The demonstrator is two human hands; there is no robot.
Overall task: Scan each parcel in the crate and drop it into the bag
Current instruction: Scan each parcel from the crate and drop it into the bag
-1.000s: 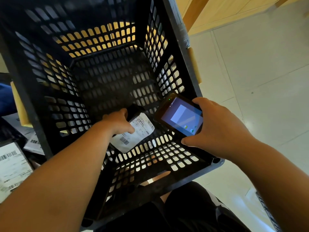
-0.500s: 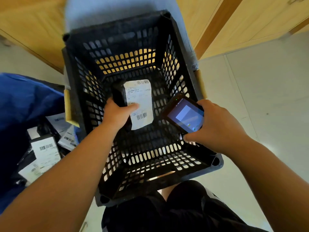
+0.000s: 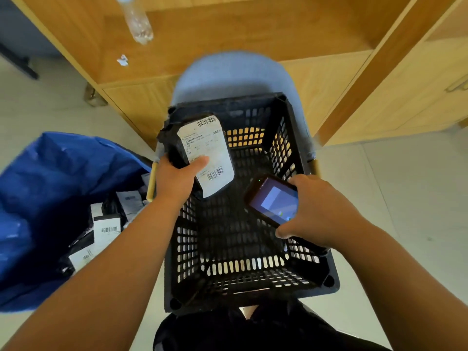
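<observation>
Counted: 1 black slatted plastic crate (image 3: 301, 282), 1 blue plastic bag (image 3: 50, 178), 1 black label-bearing parcel (image 3: 200, 153) held, 1 dark handheld scanner (image 3: 272, 201), 2 hands.

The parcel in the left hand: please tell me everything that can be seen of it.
The parcel is a black, wrinkled plastic pack with a large white shipping label facing the camera. The label carries one barcode at its top edge, one near its bottom, and small print too fine to read. The left hand holds it at its lower end, thumb across the label, tilted, above the black crate's left wall. Nothing else touches it.
</observation>
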